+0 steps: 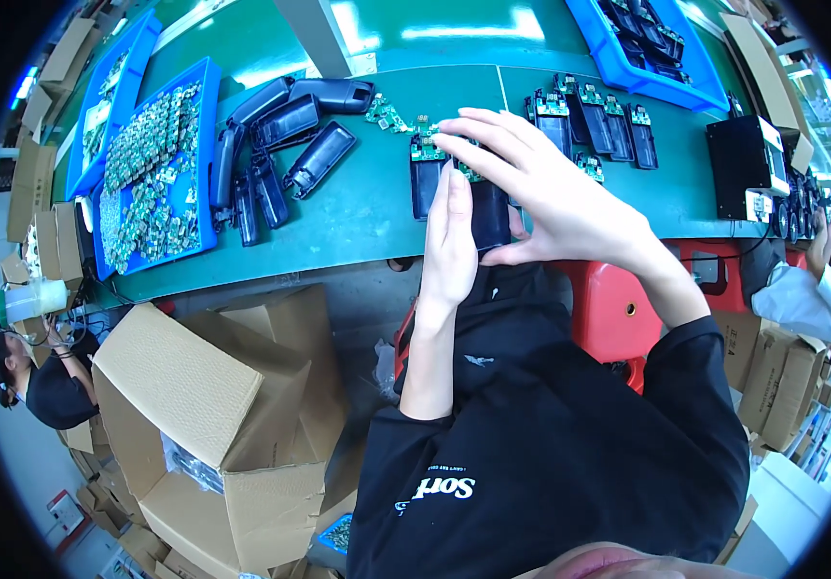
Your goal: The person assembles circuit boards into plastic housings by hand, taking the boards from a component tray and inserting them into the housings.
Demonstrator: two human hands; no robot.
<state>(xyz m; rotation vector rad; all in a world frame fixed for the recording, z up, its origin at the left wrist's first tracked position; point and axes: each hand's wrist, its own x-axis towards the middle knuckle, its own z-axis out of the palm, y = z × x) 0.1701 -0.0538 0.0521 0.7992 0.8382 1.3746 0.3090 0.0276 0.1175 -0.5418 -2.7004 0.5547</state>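
Note:
A dark plastic housing (490, 220) stands at the table's near edge between my two hands, part of a green board showing at its far end. My left hand (450, 236) lies along its left side, fingers straight and together. My right hand (555, 188) arches over it from the right; the thumb is at the near end and the fingers reach past the far end. My fingers hide much of the housing. Just left of my left hand lies another dark housing (425, 185) with a green circuit board at its top.
Several loose dark housings (324, 157) lie left; a blue tray (205, 164) of small circuit boards is beyond them. Housings with boards (594, 125) sit right, near a blue bin (618, 72) and a black box-shaped device (746, 166). An open carton (189, 372) stands below the table.

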